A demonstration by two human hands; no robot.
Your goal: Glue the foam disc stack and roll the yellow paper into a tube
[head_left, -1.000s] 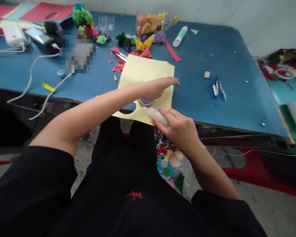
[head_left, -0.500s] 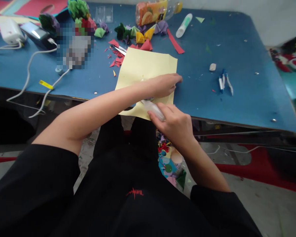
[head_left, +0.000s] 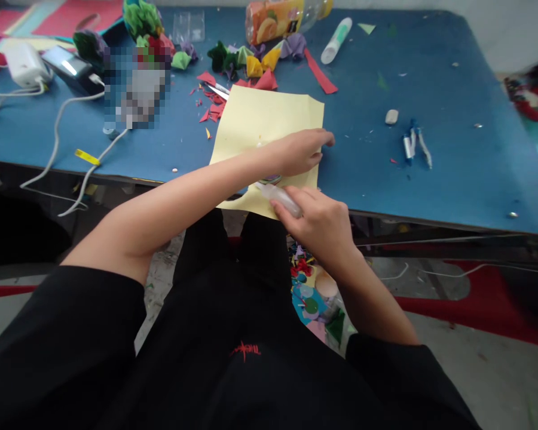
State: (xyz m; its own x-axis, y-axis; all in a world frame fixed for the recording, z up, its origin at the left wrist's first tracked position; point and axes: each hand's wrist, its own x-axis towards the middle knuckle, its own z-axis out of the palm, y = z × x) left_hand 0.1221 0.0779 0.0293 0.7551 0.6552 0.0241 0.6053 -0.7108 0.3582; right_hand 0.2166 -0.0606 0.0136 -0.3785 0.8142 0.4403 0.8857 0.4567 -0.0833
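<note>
A sheet of yellow paper (head_left: 275, 110) lies at the table's front edge, its lower part overhanging toward my lap. My left hand (head_left: 307, 149) rests on the sheet's right side, fingers stretched past its edge and thumb apart from them. Below it, my right hand (head_left: 320, 218) is wrapped round a small translucent white squeeze bottle (head_left: 284, 200). The bottle's nozzle points up and left, at the paper beside a small dark-outlined round shape (head_left: 271, 178). My left forearm hides part of that shape and the middle of the sheet.
Scissors (head_left: 219, 91) and red paper scraps (head_left: 215, 110) lie behind the sheet. Folded paper pieces (head_left: 253, 65), an orange-labelled bottle (head_left: 275, 24) and a glue stick (head_left: 337, 40) are farther back. Compasses (head_left: 412, 143) and an eraser (head_left: 391, 116) lie right; cables (head_left: 56, 128) run left.
The view has shifted slightly. Both hands, the squeeze bottle and the yellow paper stay almost where they were. A bit of another person's skin now shows at the far left edge.
</note>
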